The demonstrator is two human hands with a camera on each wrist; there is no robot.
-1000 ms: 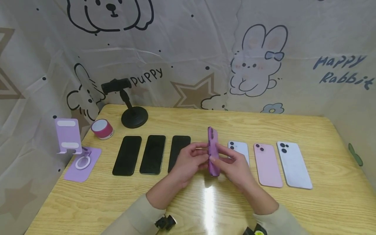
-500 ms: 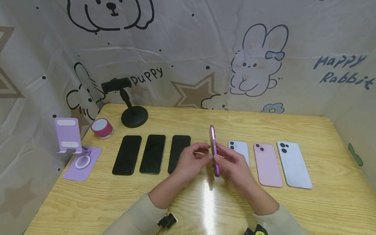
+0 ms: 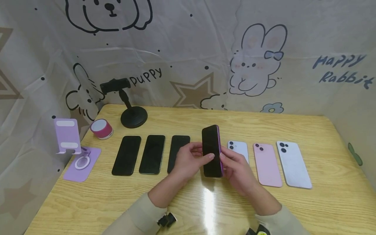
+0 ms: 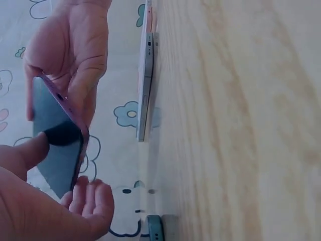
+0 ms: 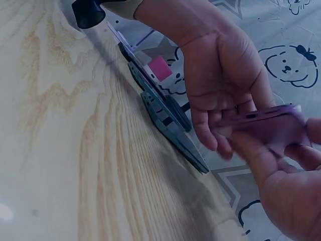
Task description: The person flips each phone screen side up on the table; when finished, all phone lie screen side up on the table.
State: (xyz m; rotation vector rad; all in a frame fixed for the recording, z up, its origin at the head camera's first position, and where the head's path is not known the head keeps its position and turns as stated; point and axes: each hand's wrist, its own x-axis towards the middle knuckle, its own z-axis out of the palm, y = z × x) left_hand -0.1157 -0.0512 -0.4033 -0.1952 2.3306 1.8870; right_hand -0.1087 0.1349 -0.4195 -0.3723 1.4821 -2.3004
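A purple-edged phone (image 3: 211,140) is held up above the middle of the table, its black screen turned toward the head camera and a little to the left. My left hand (image 3: 188,161) grips its left edge, thumb on the screen and fingers behind. The right hand (image 3: 238,168) pinches the opposite edge. In the left wrist view the phone (image 4: 57,145) is tilted between both hands. Its purple back (image 5: 276,125) shows in the right wrist view, slightly blurred.
Three phones lie screen up on the left, one a black phone (image 3: 127,156). On the right lie a light blue phone (image 3: 239,151), a pink phone (image 3: 268,165) and a whitish phone (image 3: 293,164). Behind stand a black stand (image 3: 133,117), a pink speaker-like cylinder (image 3: 101,130) and a purple phone holder (image 3: 67,133).
The phone has turned from showing its purple back and then its edge to showing its black screen. My left thumb now lies on the screen.
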